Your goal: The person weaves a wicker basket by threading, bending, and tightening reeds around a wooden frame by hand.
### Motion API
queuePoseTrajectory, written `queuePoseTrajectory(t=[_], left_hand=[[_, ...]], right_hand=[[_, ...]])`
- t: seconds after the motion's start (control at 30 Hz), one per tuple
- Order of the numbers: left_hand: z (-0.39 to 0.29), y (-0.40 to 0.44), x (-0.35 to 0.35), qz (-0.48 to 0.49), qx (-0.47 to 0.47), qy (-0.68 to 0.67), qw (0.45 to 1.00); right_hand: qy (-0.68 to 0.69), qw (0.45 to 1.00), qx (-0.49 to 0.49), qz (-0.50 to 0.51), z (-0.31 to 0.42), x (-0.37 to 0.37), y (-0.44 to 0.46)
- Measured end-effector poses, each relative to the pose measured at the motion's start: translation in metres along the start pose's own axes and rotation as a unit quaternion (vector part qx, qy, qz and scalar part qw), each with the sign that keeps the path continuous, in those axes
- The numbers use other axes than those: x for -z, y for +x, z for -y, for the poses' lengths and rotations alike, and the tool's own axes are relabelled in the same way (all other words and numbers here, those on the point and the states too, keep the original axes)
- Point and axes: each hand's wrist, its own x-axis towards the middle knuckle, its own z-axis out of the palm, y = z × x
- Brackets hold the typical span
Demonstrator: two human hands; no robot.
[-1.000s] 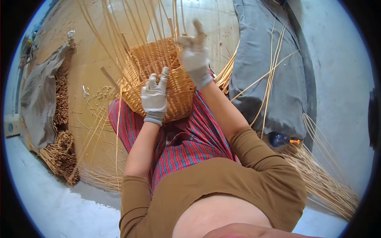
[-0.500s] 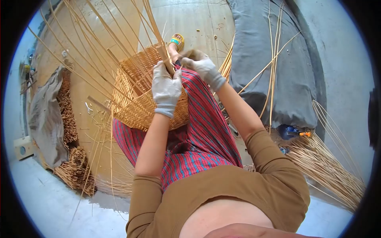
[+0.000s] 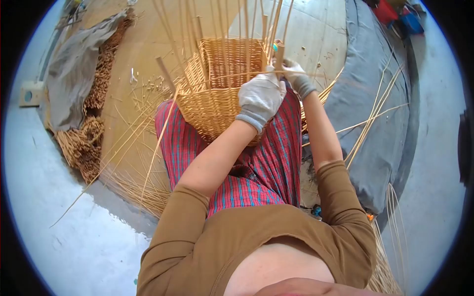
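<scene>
A half-woven wicker basket [image 3: 210, 111] rests on my lap, with tall upright stakes [image 3: 224, 47] and wooden corner posts rising from it. My left hand [image 3: 261, 97], in a whitish work glove, is closed at the basket's near right corner, beside the corner post [image 3: 280, 55]. Just beyond that post, my gloved right hand [image 3: 297, 78] has its fingers bent together round a thin wicker strand [image 3: 237, 75]. This strand runs sideways along the near rim, and its right end is blurred. The right fingertips are partly hidden behind the post and my left hand.
Red striped cloth [image 3: 173, 130] covers my legs. Bundled rods [image 3: 102, 74] lie at the left beneath a grey cloth [image 3: 74, 74]. Loose strands [image 3: 143, 190] are scattered on the floor. To the right, long rods [image 3: 375, 113] lie over a dark grey cover [image 3: 365, 143].
The view has swung, so the basket and both hands sit farther right. The basket has turned, its near side facing me more squarely. A strand now stretches sideways along the rim.
</scene>
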Motion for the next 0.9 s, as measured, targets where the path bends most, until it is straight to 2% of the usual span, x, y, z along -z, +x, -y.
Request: queuePoseTrajectory(t=[0.03, 0.1, 0.13, 0.17, 0.2, 0.23, 0.27, 0.3, 0.33, 0.37, 0.4, 0.43, 0.5, 0.57, 0.6, 0.63, 0.7, 0.73, 0.77, 0.8, 0.83, 0.87, 0.9], left_hand=[[-0.001, -0.001, 0.013, 0.096, 0.023, 0.014, 0.995], [0.015, -0.013, 0.012, 0.117, 0.011, -0.004, 0.993], [0.028, -0.029, 0.003, 0.013, -0.068, -0.123, 0.99], [0.039, -0.047, 0.003, -0.087, -0.147, -0.235, 0.957], [0.048, -0.069, 0.015, -0.082, -0.124, -0.345, 0.927], [0.079, -0.088, 0.006, -0.113, -0.081, -0.365, 0.921], [0.113, -0.103, -0.004, -0.141, -0.038, -0.386, 0.911], [0.135, -0.111, 0.008, -0.139, 0.196, -0.553, 0.798], [0.157, -0.112, 0.017, -0.265, 0.22, -0.535, 0.772], [0.173, -0.108, 0.032, -0.336, 0.187, -0.578, 0.72], [0.199, -0.106, 0.032, -0.378, 0.136, -0.563, 0.722], [0.212, -0.108, 0.036, -0.336, 0.108, -0.513, 0.782], [0.217, -0.11, 0.032, -0.331, 0.079, -0.506, 0.792], [0.215, -0.123, 0.023, -0.284, -0.01, -0.559, 0.779], [0.217, -0.124, 0.019, -0.242, 0.111, -0.668, 0.695], [0.22, -0.12, 0.019, -0.241, 0.106, -0.672, 0.692], [0.23, -0.112, 0.016, -0.245, 0.009, -0.593, 0.767], [0.234, -0.104, 0.009, -0.263, 0.103, -0.43, 0.858], [0.227, -0.093, 0.022, -0.26, 0.101, -0.438, 0.854], [0.223, -0.081, 0.036, -0.269, 0.006, -0.408, 0.872], [0.221, -0.071, 0.052, -0.274, -0.089, -0.372, 0.882], [0.233, -0.062, 0.062, -0.155, -0.082, -0.304, 0.936], [0.238, -0.052, 0.067, -0.153, -0.086, -0.305, 0.936]], right_hand=[[-0.013, 0.994, -0.095, -0.06, 0.014, -0.012, -0.015], [0.181, 0.961, 0.002, -0.208, 0.035, -0.027, -0.045], [0.162, 0.946, 0.001, -0.28, 0.043, -0.027, -0.059], [0.145, 0.924, -0.002, -0.353, 0.05, -0.029, -0.076], [0.114, 0.919, 0.002, -0.378, 0.063, -0.034, -0.095], [0.083, 0.911, 0.006, -0.404, 0.078, -0.041, -0.114], [0.152, 0.924, 0.037, -0.348, 0.089, -0.055, -0.131], [0.217, 0.93, 0.066, -0.289, 0.101, -0.074, -0.146], [0.163, 0.958, 0.09, -0.218, 0.119, -0.094, -0.158], [0.105, 0.978, 0.111, -0.144, 0.139, -0.113, -0.167], [0.082, 0.989, 0.106, -0.056, 0.16, -0.13, -0.171], [0.067, 0.992, 0.11, -0.006, 0.172, -0.152, -0.172], [-0.012, 0.964, 0.267, 0.008, 0.213, -0.183, -0.158], [-0.211, 0.918, 0.331, 0.054, 0.236, -0.203, -0.145], [-0.172, 0.902, 0.393, 0.04, 0.226, -0.215, -0.136], [-0.178, 0.901, 0.394, 0.038, 0.222, -0.213, -0.137], [-0.188, 0.901, 0.39, -0.02, 0.212, -0.199, -0.148], [-0.102, 0.936, 0.328, -0.078, 0.202, -0.191, -0.15], [0.299, 0.919, 0.218, -0.133, 0.19, -0.196, -0.14], [0.309, 0.938, 0.056, -0.147, 0.175, -0.18, -0.132], [0.313, 0.93, -0.109, -0.16, 0.17, -0.164, -0.126], [0.311, 0.929, -0.11, -0.165, 0.168, -0.162, -0.121], [0.315, 0.928, -0.094, -0.177, 0.167, -0.162, -0.116]])
